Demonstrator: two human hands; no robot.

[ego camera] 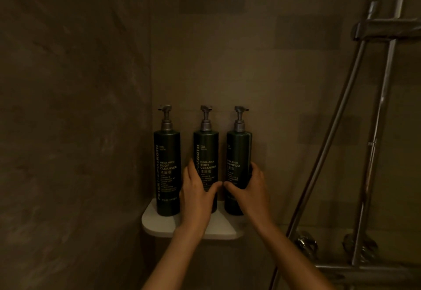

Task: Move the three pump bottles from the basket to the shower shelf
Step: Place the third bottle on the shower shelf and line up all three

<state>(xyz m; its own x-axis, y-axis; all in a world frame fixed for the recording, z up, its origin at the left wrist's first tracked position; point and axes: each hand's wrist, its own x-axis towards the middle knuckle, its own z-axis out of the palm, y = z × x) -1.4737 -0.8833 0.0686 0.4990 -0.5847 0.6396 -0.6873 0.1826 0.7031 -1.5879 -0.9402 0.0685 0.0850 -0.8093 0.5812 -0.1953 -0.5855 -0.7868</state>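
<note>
Three dark green pump bottles stand upright in a row on the white corner shower shelf [159, 223]. The left bottle [167, 171] stands free, with no hand on it. My left hand [197, 195] wraps around the lower half of the middle bottle [206, 150]. My right hand [247, 189] grips the lower part of the right bottle [238, 152], fingers behind it and thumb across the front. The two thumbs nearly touch between the bottles. No basket is in view.
The shelf sits in the corner of two brown tiled walls. Chrome shower pipes and a hose [337, 130] run down the right side, with valve fittings [305, 244] low on the wall. The light is dim.
</note>
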